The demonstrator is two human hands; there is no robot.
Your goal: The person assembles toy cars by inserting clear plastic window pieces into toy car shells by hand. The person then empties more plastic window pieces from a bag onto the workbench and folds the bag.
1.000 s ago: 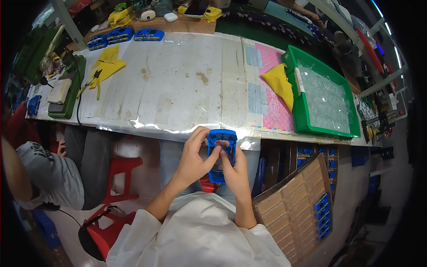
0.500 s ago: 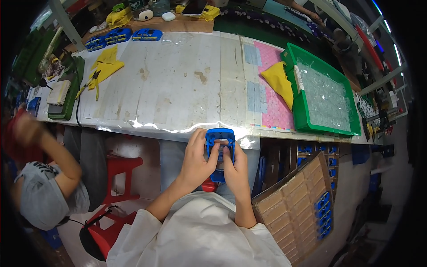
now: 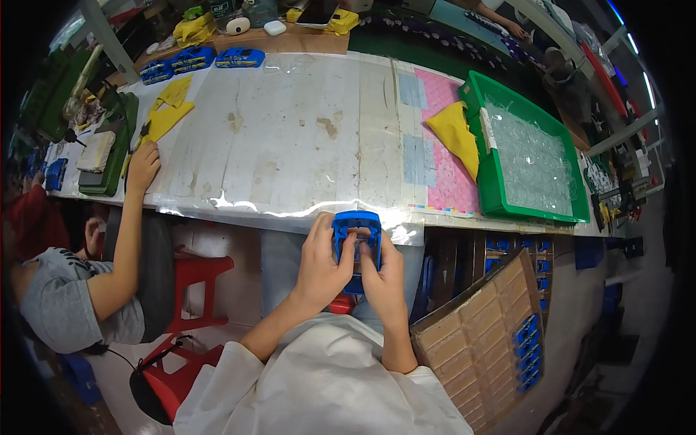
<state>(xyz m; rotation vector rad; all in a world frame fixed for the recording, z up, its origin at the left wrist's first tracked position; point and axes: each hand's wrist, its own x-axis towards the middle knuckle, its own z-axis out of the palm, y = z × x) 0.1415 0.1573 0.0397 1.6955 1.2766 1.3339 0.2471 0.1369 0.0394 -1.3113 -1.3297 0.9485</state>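
Observation:
Just off the near edge of the table, a blue toy car body shell (image 3: 357, 218) is held up between my two hands, its hollow underside toward me. My left hand (image 3: 319, 262) wraps its left side and my right hand (image 3: 386, 274) its right side. Both thumbs press inside the hollow, where a clear part seems to sit, though the thumbs mostly hide it. At the far left of the table stand more blue car bodies (image 3: 239, 57).
To the right, a green tray (image 3: 493, 190) holds many clear plastic parts, with a yellow cloth (image 3: 457, 138) against it. A partitioned cardboard tray (image 3: 475, 337) leans at my lower right. At left, a co-worker's hand (image 3: 143, 167) grips yellow-handled pliers near a green hand press (image 3: 127, 138).
The co-worker at left has reached onto the table and taken hold of the pliers, shifting them and the yellow cloth there. My hands and the car shell have barely moved.

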